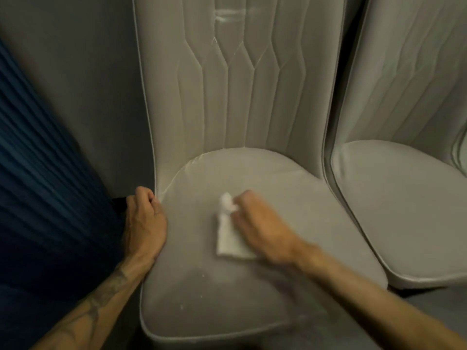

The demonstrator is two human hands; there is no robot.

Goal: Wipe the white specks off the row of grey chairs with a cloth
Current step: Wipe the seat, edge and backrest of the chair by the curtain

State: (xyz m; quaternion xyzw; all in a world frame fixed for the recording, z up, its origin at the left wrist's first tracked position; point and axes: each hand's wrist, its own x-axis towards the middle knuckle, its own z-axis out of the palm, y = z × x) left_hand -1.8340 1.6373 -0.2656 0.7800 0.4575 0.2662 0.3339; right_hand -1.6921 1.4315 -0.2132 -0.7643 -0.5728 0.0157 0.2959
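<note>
**White cloth pressed to the seat of the left grey chair**

The right hand point(260, 228) lies palm down on the seat of the near grey chair point(227, 286), its fingers curled over a white cloth point(228, 233) and pressing it to the upholstery. The hand is blurred, so the exact grip of each finger cannot be told, but the cloth is clearly caught under the fingertips and bunched at its far end.

The cloth is a folded strip. Its long axis runs from near to far along the seat, tilted slightly, with the crumpled end pointing toward the backrest and the flatter, squarer end pointing toward the seat's front edge. It shows just to the left of the right hand, between the two hands, partly covered by the knuckles.

The left hand point(145, 223) rests on the left edge of the same seat, fingers loosely curled around the piped rim, holding nothing else. Its forearm bears a tattoo.

A few white specks point(181, 306) lie on the seat nearer than both hands, toward the front edge. Pale smears point(228, 17) mark the quilted backrest, well beyond the hands.

A second grey chair point(409, 210) stands just beside the first, to the right of the right hand. Dark blue pleated fabric point(43, 173) hangs to the left of the left hand.
</note>
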